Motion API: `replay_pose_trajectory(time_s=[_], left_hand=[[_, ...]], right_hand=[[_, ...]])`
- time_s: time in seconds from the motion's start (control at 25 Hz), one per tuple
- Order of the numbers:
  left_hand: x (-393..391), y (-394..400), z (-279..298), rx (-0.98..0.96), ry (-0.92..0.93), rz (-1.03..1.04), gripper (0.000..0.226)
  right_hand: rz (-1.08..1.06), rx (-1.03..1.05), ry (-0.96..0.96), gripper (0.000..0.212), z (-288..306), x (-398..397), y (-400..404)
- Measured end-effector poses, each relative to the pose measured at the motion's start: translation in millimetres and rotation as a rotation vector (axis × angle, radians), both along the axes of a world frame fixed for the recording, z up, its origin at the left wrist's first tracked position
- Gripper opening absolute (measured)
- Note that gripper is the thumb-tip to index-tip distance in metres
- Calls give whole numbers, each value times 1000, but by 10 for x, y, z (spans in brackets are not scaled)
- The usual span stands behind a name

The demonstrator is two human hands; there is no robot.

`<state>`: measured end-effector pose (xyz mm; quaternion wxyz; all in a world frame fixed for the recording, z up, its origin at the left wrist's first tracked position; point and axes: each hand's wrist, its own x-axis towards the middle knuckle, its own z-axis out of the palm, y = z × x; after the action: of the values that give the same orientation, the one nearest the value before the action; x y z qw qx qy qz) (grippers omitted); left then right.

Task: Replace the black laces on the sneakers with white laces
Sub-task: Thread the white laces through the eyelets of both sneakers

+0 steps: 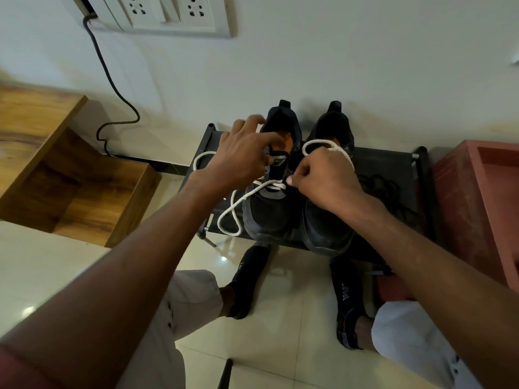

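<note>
Two black sneakers (297, 197) stand on a dark rack's (393, 161) front edge. The right hand (325, 181) pinches a white lace (241, 197); the left hand (241, 155), fingers bent, grips the left sneaker's tongue.

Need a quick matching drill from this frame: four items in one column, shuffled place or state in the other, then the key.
Items:
1. white lace
2. black laces
3. right hand
4. dark cable

Places or states:
A. hangs down the wall from the socket panel
B. piled loose on the rack, right of the sneakers
C. crossed over the left sneaker's lower eyelets
D. pinching a strand at the eyelet row

Pairs: 1-C, 2-B, 3-D, 4-A
</note>
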<state>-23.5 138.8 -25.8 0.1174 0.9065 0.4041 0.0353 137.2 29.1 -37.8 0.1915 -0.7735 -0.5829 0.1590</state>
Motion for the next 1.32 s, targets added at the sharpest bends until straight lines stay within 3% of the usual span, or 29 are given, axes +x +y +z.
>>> replay_pose_trajectory(time_s=[0.08,0.16,0.28,0.44,0.8,0.88,0.96,1.04,1.08,1.16,1.2,1.24,1.32], left_hand=[[2,27,-18,-99,75,-23,44],[3,51,13,-184,7,-28,40],[-16,88,99,-156,-34,-25,36],[-98,136,170,-168,19,-96,46],[0,192,68,-244,168,-170,12],[-5,204,53,-244,167,-168,12],[-11,199,58,-239,161,-179,11],[-23,194,66,-240,155,-182,12],[-27,196,66,-241,155,-182,12],[-30,190,74,-243,167,-180,10],[-26,186,78,-241,175,-181,13],[-24,185,80,-239,180,-184,18],[-12,190,77,-235,184,-192,20]], right_hand=[[-3,-44,47,13,4,-34,-44],[-14,-22,72,8,29,-69,-46],[-50,-21,97,10,42,-138,-38],[-67,-28,138,9,65,-175,-32],[-238,17,403,17,148,-108,-3],[-334,99,592,16,361,-22,41],[-404,370,792,13,736,93,90],[-343,652,888,13,1117,189,120],[-280,702,929,12,1224,202,114],[-216,564,1025,8,1182,135,70],[-212,419,997,7,1036,87,51],[-190,262,828,5,834,41,40],[-35,-34,272,8,367,-11,19]])
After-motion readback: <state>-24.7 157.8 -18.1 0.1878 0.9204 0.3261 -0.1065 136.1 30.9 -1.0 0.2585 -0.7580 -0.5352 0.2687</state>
